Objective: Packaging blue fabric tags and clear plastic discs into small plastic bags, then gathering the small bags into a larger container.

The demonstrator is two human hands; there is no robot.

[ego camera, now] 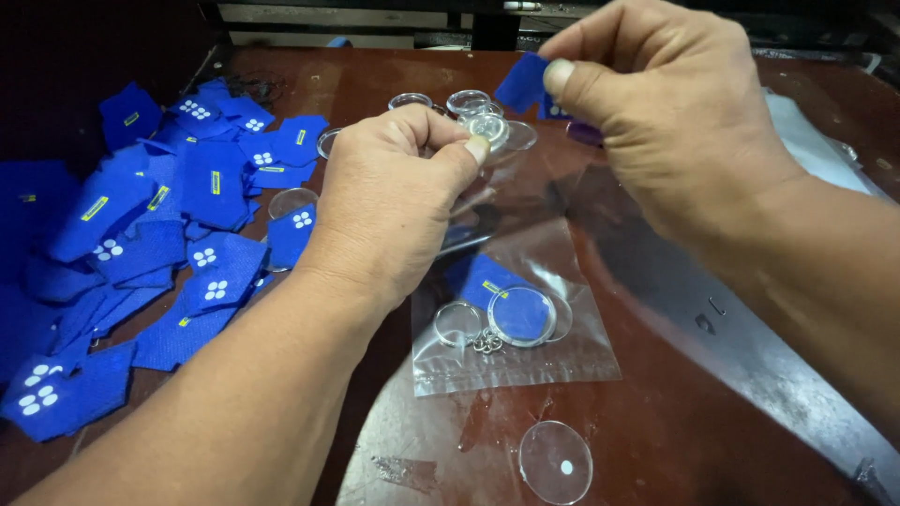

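The left hand [389,201] pinches a clear round case [489,128] between thumb and fingers, holding it steady; the right hand [661,112] grips a blue patch [522,82] just above it. Below lies a plastic bag [516,319]; blue patches [159,234] pile on the bench [675,422] within the left hand's reach.

Pile of patches [169,225] is bright royal blue, some with a white cluster of dots, others with a little yellow stripe. The scrap [521,82] pinched up top is the same blue. Table [656,440] is dark reddish-brown and glossy (scuffed too). Bag [525,347] is clear with a blue piece inside, discs [556,462] are clear, one with a white dot.
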